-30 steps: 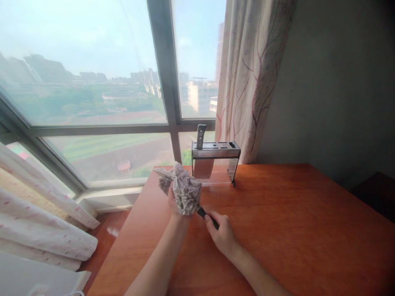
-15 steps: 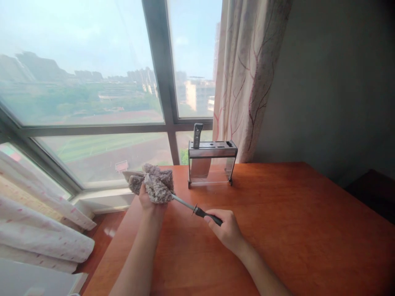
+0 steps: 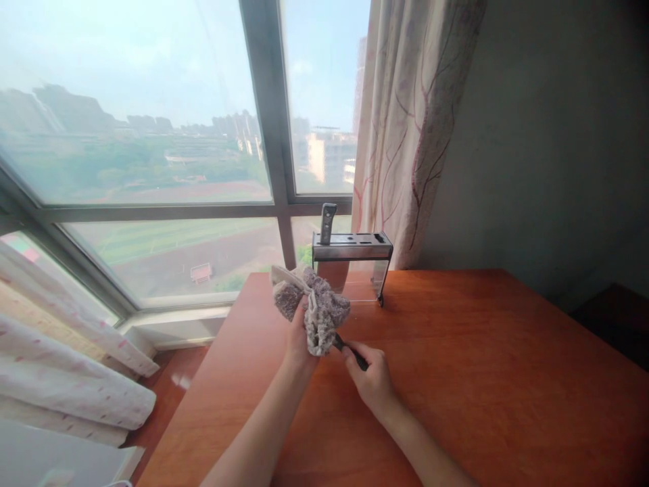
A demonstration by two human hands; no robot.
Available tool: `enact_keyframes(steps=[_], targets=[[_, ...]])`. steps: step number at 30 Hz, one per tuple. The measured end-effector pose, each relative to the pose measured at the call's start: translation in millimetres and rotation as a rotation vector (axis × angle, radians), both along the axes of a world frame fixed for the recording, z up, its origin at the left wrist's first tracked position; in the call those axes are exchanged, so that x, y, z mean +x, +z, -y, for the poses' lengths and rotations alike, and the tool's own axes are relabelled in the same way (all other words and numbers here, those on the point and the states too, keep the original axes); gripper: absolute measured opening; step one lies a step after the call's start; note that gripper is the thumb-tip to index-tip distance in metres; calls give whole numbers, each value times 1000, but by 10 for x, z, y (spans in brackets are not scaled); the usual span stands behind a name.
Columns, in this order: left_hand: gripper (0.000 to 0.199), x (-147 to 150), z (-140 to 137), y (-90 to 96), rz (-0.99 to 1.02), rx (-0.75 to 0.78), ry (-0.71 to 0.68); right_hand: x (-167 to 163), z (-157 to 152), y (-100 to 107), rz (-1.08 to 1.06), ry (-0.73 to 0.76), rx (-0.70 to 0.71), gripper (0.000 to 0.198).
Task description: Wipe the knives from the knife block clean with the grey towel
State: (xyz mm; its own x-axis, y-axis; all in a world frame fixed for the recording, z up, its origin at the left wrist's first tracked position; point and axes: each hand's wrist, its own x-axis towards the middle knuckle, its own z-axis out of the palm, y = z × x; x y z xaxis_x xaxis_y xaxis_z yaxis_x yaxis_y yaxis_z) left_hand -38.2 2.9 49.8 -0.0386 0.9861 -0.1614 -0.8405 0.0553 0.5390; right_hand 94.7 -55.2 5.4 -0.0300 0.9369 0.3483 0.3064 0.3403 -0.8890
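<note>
A fluffy grey-brown cloth (image 3: 327,308) is bunched in my left hand (image 3: 299,341), which closes around it from below. From the cloth's lower right side comes the black handle of a honing steel (image 3: 357,356), and my right hand (image 3: 374,379) grips that handle. The steel's rod is hidden in the cloth, which now sits right against the handle. Behind the cloth stands a clear-sided knife block (image 3: 362,251) with a slotted metal top. A knife with a grey handle (image 3: 328,223) is in its left slot, the wide blade partly covered by the cloth.
The reddish-brown wooden table (image 3: 456,365) reaches back to the window frame (image 3: 177,214). A patterned curtain (image 3: 405,135) hangs behind the block at the right, and another curtain (image 3: 76,372) hangs low at the left.
My left hand and the cloth have slid right along the rod, up to the handle. The rod, bare between cloth and handle before, is covered now. My right hand has barely moved.
</note>
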Motion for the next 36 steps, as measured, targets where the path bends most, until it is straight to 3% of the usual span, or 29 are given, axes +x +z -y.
enact_keyframes(steps=[4,9,12,16,20,25,30,36], targets=[[31,62,77,-5,-146,-7,-6,88,-11,37,0,-9,20,29],[41,13,99,82,-406,100,207,176,-28,97,16,-34,60,26],[46,-25,81,115,-487,141,260,200,-33,104,21,-15,102,23],[45,-162,-6,115,-504,145,332,248,-29,129,119,57,181,22],[42,-401,-138,104,-477,67,499,333,-29,166,213,103,211,23],[35,-631,-236,108,-467,35,681,404,-50,201,108,92,155,19],[40,-648,-217,127,-519,46,596,454,-75,186,-119,-70,11,21],[38,-645,-131,136,-643,145,365,615,-185,172,-617,-196,-135,29]])
